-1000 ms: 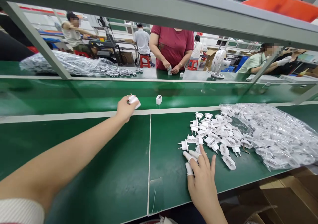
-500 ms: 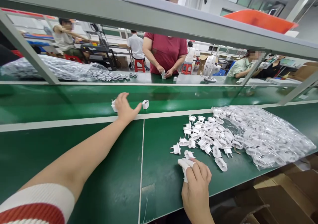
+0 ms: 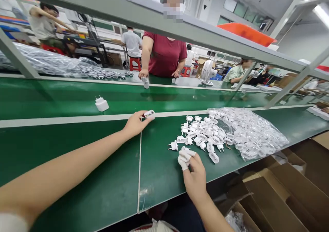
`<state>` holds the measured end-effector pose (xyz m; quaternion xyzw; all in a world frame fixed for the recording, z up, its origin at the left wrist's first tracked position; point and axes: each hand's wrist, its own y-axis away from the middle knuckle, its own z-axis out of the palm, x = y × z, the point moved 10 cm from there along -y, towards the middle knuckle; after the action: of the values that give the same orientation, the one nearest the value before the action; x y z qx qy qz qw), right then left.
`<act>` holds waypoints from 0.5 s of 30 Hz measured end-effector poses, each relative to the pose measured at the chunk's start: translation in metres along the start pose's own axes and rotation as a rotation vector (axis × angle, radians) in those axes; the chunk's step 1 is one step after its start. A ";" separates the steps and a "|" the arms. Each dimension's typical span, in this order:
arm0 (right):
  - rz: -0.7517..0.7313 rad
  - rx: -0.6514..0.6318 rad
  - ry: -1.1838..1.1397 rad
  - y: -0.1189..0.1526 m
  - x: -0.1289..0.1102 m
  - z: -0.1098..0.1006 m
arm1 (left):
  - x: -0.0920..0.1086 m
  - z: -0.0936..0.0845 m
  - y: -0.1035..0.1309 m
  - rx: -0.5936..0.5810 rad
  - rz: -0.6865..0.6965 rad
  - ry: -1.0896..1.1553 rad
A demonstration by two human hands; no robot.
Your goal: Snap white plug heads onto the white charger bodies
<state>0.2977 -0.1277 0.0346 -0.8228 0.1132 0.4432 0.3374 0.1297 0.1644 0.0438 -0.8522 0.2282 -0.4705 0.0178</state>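
Between the thumb and fingers of my left hand (image 3: pixel 137 123) is a white charger housing (image 3: pixel 149 114), its open end facing up, just over the pale strip along the belt. My right hand (image 3: pixel 194 172) wears white finger cots. Its fingers are curled together on a white two-pin plug piece (image 3: pixel 185 148) at the near edge of the pile, and they hide most of it. The pile of loose plug pieces (image 3: pixel 203 132) spreads out beyond the right hand. A white charger with pins (image 3: pixel 102 104) rests on the green belt to the left.
A clear plastic bag of plug pieces (image 3: pixel 257 132) lies right of the pile. Cardboard boxes (image 3: pixel 285 187) stand below the table edge. A metal shelf rail (image 3: pixel 195 26) crosses overhead. Opposite, a person in a red shirt (image 3: pixel 167 58) holds a white piece over the belt (image 3: pixel 174 96).
My left hand has taken the housing off the belt and drawn it nearer. The right fingers have curled tighter at the plug piece. The person opposite has reached out over the belt.
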 end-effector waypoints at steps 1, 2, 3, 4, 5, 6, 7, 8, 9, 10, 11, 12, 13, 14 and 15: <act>0.064 -0.027 -0.091 -0.009 0.001 0.002 | 0.005 0.004 0.023 -0.057 0.026 0.025; 0.125 -0.048 -0.175 -0.020 0.001 0.005 | 0.010 0.007 0.045 -0.103 0.047 0.049; 0.171 -0.080 -0.247 -0.033 -0.001 0.011 | 0.015 0.009 0.066 -0.143 0.067 0.070; 0.222 -0.121 -0.318 -0.046 -0.003 0.019 | 0.021 0.013 0.083 -0.187 0.099 0.080; 0.268 -0.151 -0.391 -0.060 -0.005 0.028 | 0.026 0.014 0.097 -0.213 0.135 0.081; 0.312 -0.212 -0.461 -0.072 -0.009 0.042 | 0.031 0.016 0.107 -0.232 0.177 0.072; 0.360 -0.269 -0.520 -0.083 -0.012 0.056 | 0.035 0.017 0.113 -0.244 0.223 0.054; 0.404 -0.320 -0.563 -0.092 -0.014 0.070 | 0.036 0.018 0.116 -0.245 0.263 0.033; 0.434 -0.361 -0.584 -0.099 -0.017 0.083 | 0.036 0.018 0.115 -0.242 0.294 0.018; 0.455 -0.392 -0.588 -0.105 -0.018 0.093 | 0.034 0.018 0.113 -0.239 0.313 0.009; 0.464 -0.413 -0.582 -0.108 -0.020 0.102 | 0.031 0.019 0.109 -0.239 0.314 0.012; 0.462 -0.423 -0.574 -0.111 -0.020 0.108 | 0.026 0.019 0.105 -0.242 0.299 0.024; 0.456 -0.427 -0.567 -0.112 -0.020 0.112 | 0.021 0.019 0.101 -0.247 0.276 0.044; 0.439 -0.424 -0.562 -0.111 -0.020 0.115 | 0.017 0.019 0.098 -0.258 0.256 0.066; 0.405 -0.416 -0.552 -0.111 -0.020 0.115 | 0.014 0.020 0.097 -0.273 0.242 0.085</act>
<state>0.2644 0.0282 0.0569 -0.6844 0.0861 0.7188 0.0872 0.1161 0.0681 0.0200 -0.7923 0.3913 -0.4653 -0.0514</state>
